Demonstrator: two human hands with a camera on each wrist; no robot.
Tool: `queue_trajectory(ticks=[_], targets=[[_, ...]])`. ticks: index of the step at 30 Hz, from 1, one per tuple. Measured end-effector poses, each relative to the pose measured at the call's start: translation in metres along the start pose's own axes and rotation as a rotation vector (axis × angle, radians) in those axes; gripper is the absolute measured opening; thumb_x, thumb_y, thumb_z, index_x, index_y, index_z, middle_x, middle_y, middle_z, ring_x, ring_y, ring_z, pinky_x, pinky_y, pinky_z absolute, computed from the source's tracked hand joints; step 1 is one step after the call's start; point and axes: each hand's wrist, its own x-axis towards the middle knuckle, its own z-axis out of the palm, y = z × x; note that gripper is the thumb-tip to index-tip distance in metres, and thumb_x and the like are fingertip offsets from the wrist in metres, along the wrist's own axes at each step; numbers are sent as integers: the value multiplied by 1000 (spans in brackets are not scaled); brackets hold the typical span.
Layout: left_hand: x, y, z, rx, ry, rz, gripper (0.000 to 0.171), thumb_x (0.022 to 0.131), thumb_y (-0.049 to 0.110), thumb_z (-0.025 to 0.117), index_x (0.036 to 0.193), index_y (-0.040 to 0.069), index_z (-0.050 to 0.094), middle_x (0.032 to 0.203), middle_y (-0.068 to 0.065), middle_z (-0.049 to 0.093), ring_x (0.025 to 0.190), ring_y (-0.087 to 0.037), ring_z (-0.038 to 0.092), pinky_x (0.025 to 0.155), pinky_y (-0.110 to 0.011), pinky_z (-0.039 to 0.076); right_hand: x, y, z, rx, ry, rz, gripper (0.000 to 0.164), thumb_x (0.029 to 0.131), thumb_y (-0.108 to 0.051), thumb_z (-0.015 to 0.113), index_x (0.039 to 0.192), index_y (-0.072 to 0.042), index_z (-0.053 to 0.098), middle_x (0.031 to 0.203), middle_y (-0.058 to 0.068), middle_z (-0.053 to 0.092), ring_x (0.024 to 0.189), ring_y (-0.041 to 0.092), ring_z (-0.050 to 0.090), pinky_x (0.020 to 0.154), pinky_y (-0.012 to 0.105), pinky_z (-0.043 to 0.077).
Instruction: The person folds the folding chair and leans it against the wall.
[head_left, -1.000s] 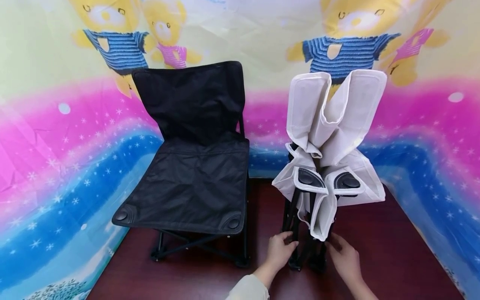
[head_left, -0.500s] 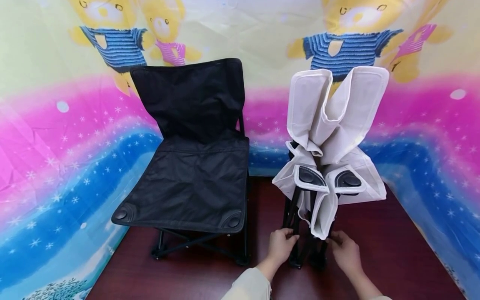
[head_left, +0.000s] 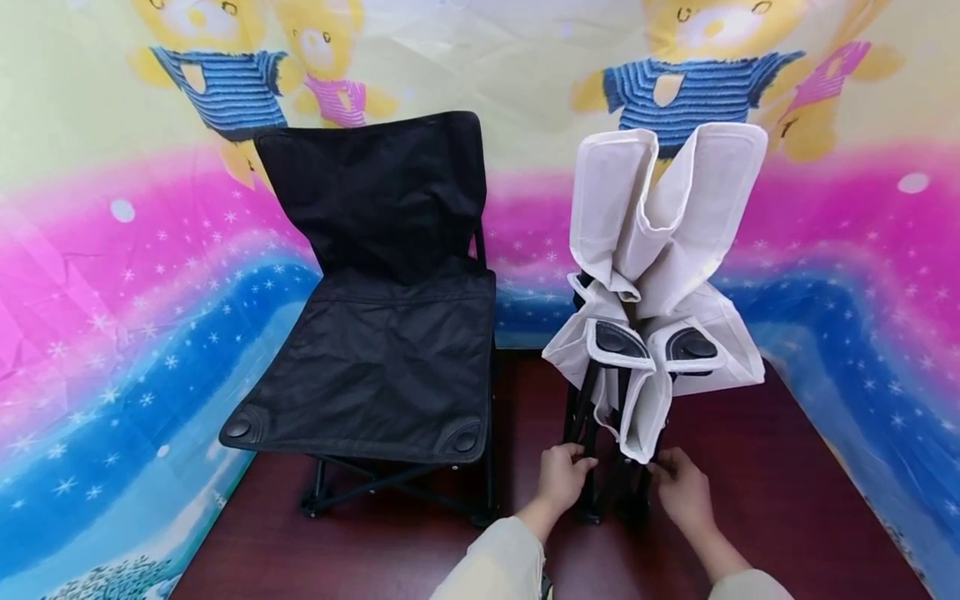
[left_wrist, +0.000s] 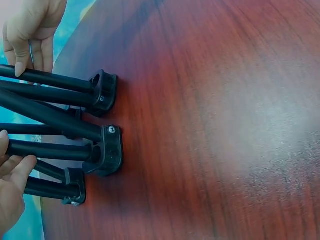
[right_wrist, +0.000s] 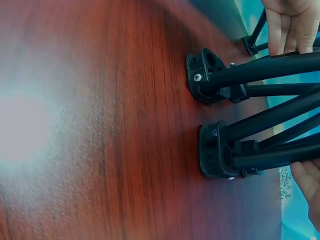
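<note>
Left hand (head_left: 561, 479) and right hand (head_left: 684, 487) are pinching the lower legs (left_wrist: 50, 150) of the white folding chair (head_left: 678, 268).
It is standing bunched on the desk (head_left: 765, 500) beside the black folding chair (head_left: 382, 358); uneven pulling could be risking a tip, the clustered feet (left_wrist: 109, 157) giving little base.

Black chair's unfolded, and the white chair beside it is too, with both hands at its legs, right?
No: the head view shows the white chair folded up, left hand and right hand at its legs, beside the unfolded black chair.
</note>
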Motion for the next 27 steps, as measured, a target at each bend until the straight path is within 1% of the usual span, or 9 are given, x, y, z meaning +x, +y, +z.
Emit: queue_trajectory(ticks=[6,8,10,13,14,18,21,24,27], targets=[[10,-3,2,-59,31,-54,9,68,7,70,72,0,67,58,0,60,53,0,49,49,-14,40,10,5,5,56,9,4,8,76,-1,59,83,3,59,70,12,61,57,11,52,49,25,41],[12,-4,4,-95,57,-96,10,67,7,71,72,0,67,57,0,60,51,-1,49,48,-15,40,15,25,16,83,26,21,9,78,-5,59,84,2,60,72,13,62,58,12,54,46,26,42],[14,-4,7,-178,90,-178,11,65,7,72,72,0,67,58,0,60,51,-1,50,48,-16,41,22,53,33,99,69,18,12,79,-10,60,85,0,62,73,11,63,58,9,55,45,23,42],[17,-4,11,-313,174,-299,12,61,4,74,69,-1,66,59,-1,60,52,-4,51,48,-19,42,31,88,54,95,150,10,13,79,-19,63,84,-7,65,69,0,63,55,-2,51,42,16,38],[18,-3,13,-352,204,-334,12,59,3,74,68,-1,67,60,-1,61,53,-5,51,49,-19,43,33,90,56,97,182,18,13,77,-19,64,82,-8,66,67,-2,63,53,-3,50,43,14,36],[23,2,15,-370,276,-378,11,58,1,75,66,0,67,63,-1,60,56,-8,53,52,-22,45,32,51,41,134,189,122,11,76,-13,65,82,-5,68,67,2,64,55,3,53,45,21,41],[28,7,14,-318,278,-364,9,59,1,73,66,-1,67,64,-2,61,59,-9,54,55,-22,45,35,47,42,143,182,175,15,76,-18,65,83,-6,69,65,-3,64,54,3,53,45,24,41],[32,10,11,-249,278,-343,7,61,1,72,67,-1,68,66,-4,62,63,-10,55,58,-21,45,34,35,40,151,194,162,15,74,-18,66,82,-5,69,63,-2,63,50,-2,48,42,18,38],[35,15,9,-188,286,-340,8,63,2,71,69,-1,69,68,-7,63,68,-13,58,61,-22,46,30,-7,22,134,154,209,15,72,-8,65,83,2,67,68,10,64,50,0,47,45,17,37]])
